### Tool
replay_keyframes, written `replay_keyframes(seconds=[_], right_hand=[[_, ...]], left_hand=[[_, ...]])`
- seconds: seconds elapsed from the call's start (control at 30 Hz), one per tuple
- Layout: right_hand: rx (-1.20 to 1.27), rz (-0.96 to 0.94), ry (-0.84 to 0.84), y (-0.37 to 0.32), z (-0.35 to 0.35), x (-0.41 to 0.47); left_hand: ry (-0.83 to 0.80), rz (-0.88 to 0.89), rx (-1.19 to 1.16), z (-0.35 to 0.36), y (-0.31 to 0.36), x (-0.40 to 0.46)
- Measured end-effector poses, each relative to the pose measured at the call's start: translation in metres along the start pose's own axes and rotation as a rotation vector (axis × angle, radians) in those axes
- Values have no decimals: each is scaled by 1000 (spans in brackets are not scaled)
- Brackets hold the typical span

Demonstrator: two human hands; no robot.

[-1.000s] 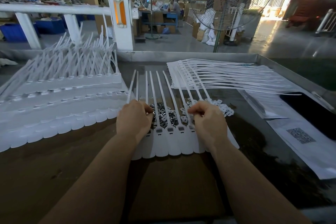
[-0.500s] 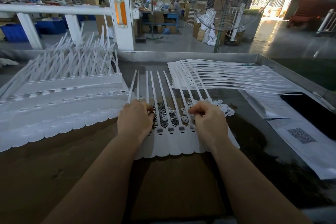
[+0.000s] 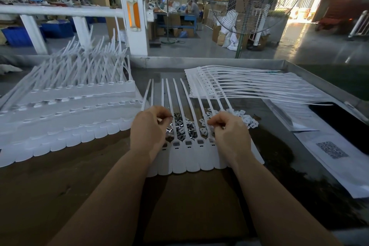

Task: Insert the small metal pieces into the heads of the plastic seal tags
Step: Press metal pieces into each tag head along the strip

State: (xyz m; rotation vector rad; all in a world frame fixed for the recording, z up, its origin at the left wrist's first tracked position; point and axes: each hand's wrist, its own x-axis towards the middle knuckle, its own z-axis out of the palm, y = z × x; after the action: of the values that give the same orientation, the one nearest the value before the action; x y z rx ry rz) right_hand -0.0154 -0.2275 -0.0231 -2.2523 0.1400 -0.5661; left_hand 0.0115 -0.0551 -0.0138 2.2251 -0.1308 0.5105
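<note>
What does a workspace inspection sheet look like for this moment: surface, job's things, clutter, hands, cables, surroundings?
Surface: dark worktable with a raised metal rim.
Job's things: row of white seal tags under both hands; metal pieces and white plastic pieces piled behind their heads.
Clutter: tag stacks at left and far right; printed sheets at right.
Hands: left hand and right hand, fingers curled over the piles; held contents unclear.
Cables: nothing seen.
Surroundings: standing fan, white railing, distant seated worker.

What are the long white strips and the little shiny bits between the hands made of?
The long white strips look like plastic: milky, matte, a bit see-through, with thin bendy tails. The little shiny bits look like metal: dark silvery, catching bright glints. They are too small to tell which metal.
</note>
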Motion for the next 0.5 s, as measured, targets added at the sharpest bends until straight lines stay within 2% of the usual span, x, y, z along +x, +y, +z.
replay_keyframes(seconds=[0.13, 0.27, 0.37, 0.5], right_hand=[[-9, -111, 30, -3, 0, -3], [70, -278, -65, -8, -1, -6], [162, -292, -153, -10, -2, -7], [240, -260, -187, -12, -4, -6]], left_hand=[[-152, 156, -44, 2, 11, -7], [-295, 223, -110, 6, 17, -11], [-335, 216, -151, 7, 17, -13], [-330, 211, -160, 8, 17, -14]])
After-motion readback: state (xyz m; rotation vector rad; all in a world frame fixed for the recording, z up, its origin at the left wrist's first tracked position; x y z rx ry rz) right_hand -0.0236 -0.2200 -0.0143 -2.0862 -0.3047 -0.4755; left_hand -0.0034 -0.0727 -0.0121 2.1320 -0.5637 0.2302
